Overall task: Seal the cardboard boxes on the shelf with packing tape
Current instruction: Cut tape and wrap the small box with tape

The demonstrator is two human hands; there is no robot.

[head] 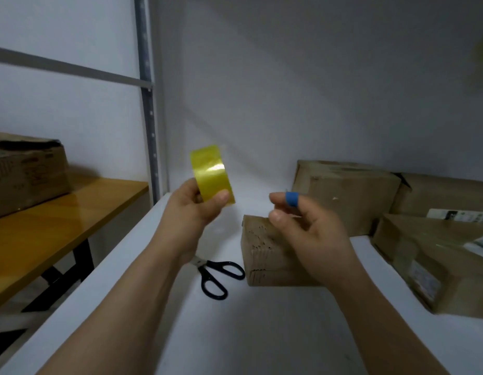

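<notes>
Two bare hands are raised above a white shelf (262,320), seen from the person's own head. The left hand (191,204) grips a roll of yellow packing tape (212,174), thumb across its outer face and fingers curled behind, holding it on edge in the air over the shelf's left side. The right hand (313,239) is near the roll but apart from it and holds nothing that can be seen. Its thumb and forefinger bend loosely toward each other with a gap between, and a blue band (291,198) wraps the forefinger. No free tape end shows.

Below the right hand a small box (264,255) lies mid-shelf. A larger box (348,193) stands behind it toward the back wall, and a labelled box (424,261) lies along the right edge. Black scissors (216,274) lie flat just left of the small box, toward the front. Off to the left, a separate wooden worktop (59,220) carries one more box (24,171).

The step in hand looks like finding the tape's loose end. It would go best by turning the roll slowly until the edge catches the light, lifting it with a fingernail, peeling straight so the strip does not split, then drawing out enough to overhang both ends of the small box's seam.
</notes>
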